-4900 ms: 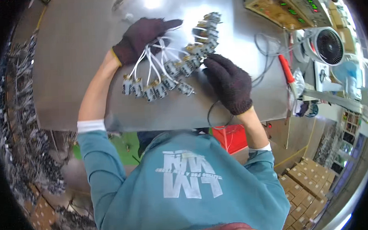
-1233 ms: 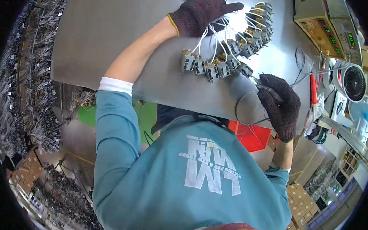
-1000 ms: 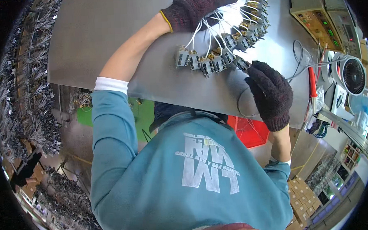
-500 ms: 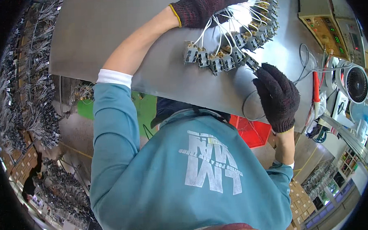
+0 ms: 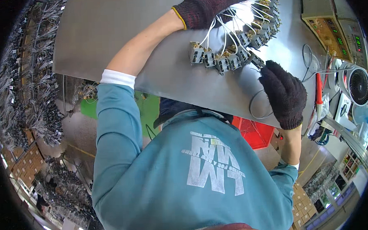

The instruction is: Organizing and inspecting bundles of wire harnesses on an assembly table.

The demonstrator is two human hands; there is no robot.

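My left hand (image 5: 206, 8), in a dark knit glove with a yellow cuff edge, is closed round a bundle of white wires (image 5: 225, 26) at the table's far side. From it the wires fan out to several small grey-and-black connector blocks (image 5: 223, 65) with brass-coloured parts, lying in a curved row on the metal table. At the row's near right, my gloved right hand (image 5: 285, 95) has its fingers pressed together beside one block (image 5: 257, 61). The glove hides what is in those fingers. A thin grey cable (image 5: 251, 106) loops out beside this hand.
Bench instruments (image 5: 326, 24) with lit displays stand at the right, near a small fan (image 5: 357, 85) and a red-handled tool (image 5: 318, 88). A red bin (image 5: 256, 134) sits below the table (image 5: 107, 40). Hanging wire bundles (image 5: 36, 80) line the left.
The whole view has shifted slightly right. My right hand has moved a little right relative to the blocks. The rear instrument's display now shows green beside red. My left hand keeps its grip.
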